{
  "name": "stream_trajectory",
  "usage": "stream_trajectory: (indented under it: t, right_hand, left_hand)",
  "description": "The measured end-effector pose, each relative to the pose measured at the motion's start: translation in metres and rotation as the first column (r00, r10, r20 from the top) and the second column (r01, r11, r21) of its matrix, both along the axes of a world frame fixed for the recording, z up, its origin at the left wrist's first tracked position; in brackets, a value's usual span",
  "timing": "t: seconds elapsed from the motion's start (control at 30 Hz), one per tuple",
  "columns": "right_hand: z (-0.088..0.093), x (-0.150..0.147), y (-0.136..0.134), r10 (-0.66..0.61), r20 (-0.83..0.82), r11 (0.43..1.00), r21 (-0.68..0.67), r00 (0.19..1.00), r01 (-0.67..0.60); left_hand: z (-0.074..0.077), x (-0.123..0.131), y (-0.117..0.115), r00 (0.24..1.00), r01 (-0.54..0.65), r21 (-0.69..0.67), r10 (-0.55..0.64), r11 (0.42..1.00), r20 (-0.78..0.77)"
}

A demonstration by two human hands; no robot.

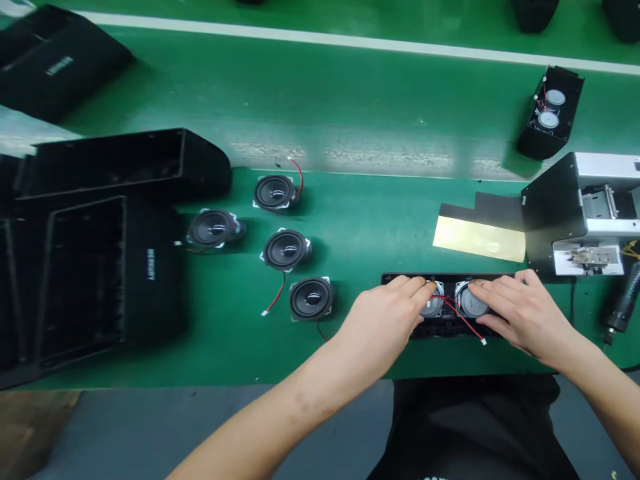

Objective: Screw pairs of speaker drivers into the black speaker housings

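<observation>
Near the front edge of the bench lies a long black speaker housing (450, 328), its inside facing up. Two round speakers sit in it, magnets up. My left hand (387, 320) grips the left speaker (433, 308) with its fingertips, covering part of it. On the right speaker (473, 303), my right hand (525, 317) has its fingers on the rim and its thumb at the near side. Red and black wires (465, 322) cross between the two speakers and end in a small white connector (483, 341).
Several loose speakers (311, 299) lie cone up left of my hands. Large black cabinets (150, 280) stand at far left. Tape strips (480, 237) lie beside a machine (555, 207); a power screwdriver (623, 303) is at right. Another housing with speakers (550, 113) stands farther back.
</observation>
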State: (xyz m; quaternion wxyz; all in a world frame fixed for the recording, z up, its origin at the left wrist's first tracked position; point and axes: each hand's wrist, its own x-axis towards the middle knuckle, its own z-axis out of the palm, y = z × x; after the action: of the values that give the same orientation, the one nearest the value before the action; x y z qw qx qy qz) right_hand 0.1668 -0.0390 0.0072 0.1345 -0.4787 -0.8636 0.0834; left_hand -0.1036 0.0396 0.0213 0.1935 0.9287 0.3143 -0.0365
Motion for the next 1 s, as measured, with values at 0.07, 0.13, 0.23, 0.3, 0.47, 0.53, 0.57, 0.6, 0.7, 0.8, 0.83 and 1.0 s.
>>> stream_trajectory:
  t: [0.07, 0.13, 0.23, 0.3, 0.47, 0.53, 0.57, 0.6, 0.7, 0.8, 0.83, 1.0]
  right_hand:
    - [-0.0010, 0.0009, -0.0003, 0.000, -0.016, 1.000, -0.002, 1.000, 0.000]
    - [-0.0013, 0.0012, -0.0006, -0.002, -0.025, 1.000, -0.011, 1.000, 0.002]
    - [-0.0009, 0.0014, -0.0006, -0.004, -0.029, 1.000, -0.028, 1.000, 0.003]
    - [-0.0009, 0.0018, -0.0005, -0.004, -0.029, 0.999, -0.036, 1.000, 0.002]
    - [-0.0029, 0.0023, -0.0006, -0.009, -0.042, 0.999, -0.042, 0.999, 0.007]
    - [-0.0035, 0.0020, -0.0006, -0.012, -0.049, 0.999, -0.041, 0.999, 0.010]
    - [-0.0036, 0.0017, -0.0005, -0.013, -0.053, 0.999, -0.041, 0.999, 0.011]
    - [-0.0037, 0.0016, -0.0005, -0.015, -0.058, 0.999, -0.041, 0.998, 0.013]
    - [-0.0041, 0.0016, -0.0005, -0.019, -0.085, 0.999, -0.032, 0.996, 0.017]
    - [-0.0050, 0.0021, -0.0009, -0.022, -0.109, 1.000, -0.020, 0.994, 0.020]
    - [-0.0054, 0.0022, -0.0011, -0.024, -0.112, 1.000, -0.019, 0.993, 0.022]
    - [-0.0062, 0.0019, -0.0025, -0.031, -0.098, 0.999, -0.028, 0.995, 0.028]
  left_hand:
    - [-0.0013, -0.0006, 0.0010, 1.000, 0.001, -0.005, -0.001, 1.000, 0.008]
    - [-0.0024, -0.0016, 0.0016, 1.000, 0.004, -0.011, -0.004, 1.000, 0.023]
    - [-0.0033, -0.0028, 0.0019, 0.999, 0.004, -0.010, -0.004, 1.000, 0.046]
    - [-0.0039, -0.0030, 0.0019, 0.999, 0.002, -0.003, -0.002, 1.000, 0.055]
    - [-0.0067, -0.0034, 0.0025, 0.998, 0.003, 0.008, -0.004, 1.000, 0.058]
    - [-0.0075, -0.0039, 0.0031, 0.998, 0.004, 0.001, -0.004, 1.000, 0.056]
    - [-0.0077, -0.0041, 0.0034, 0.998, 0.005, 0.000, -0.005, 1.000, 0.056]
    - [-0.0079, -0.0043, 0.0037, 0.998, 0.005, 0.002, -0.006, 1.000, 0.055]
    - [-0.0082, -0.0048, 0.0044, 0.999, 0.003, 0.008, -0.004, 1.000, 0.049]
    - [-0.0080, -0.0053, 0.0045, 0.999, 0.001, -0.004, -0.001, 1.000, 0.042]
    - [-0.0079, -0.0055, 0.0044, 0.999, 0.002, -0.008, -0.002, 1.000, 0.044]
    - [-0.0064, -0.0058, 0.0045, 0.998, -0.005, -0.024, 0.006, 1.000, 0.055]
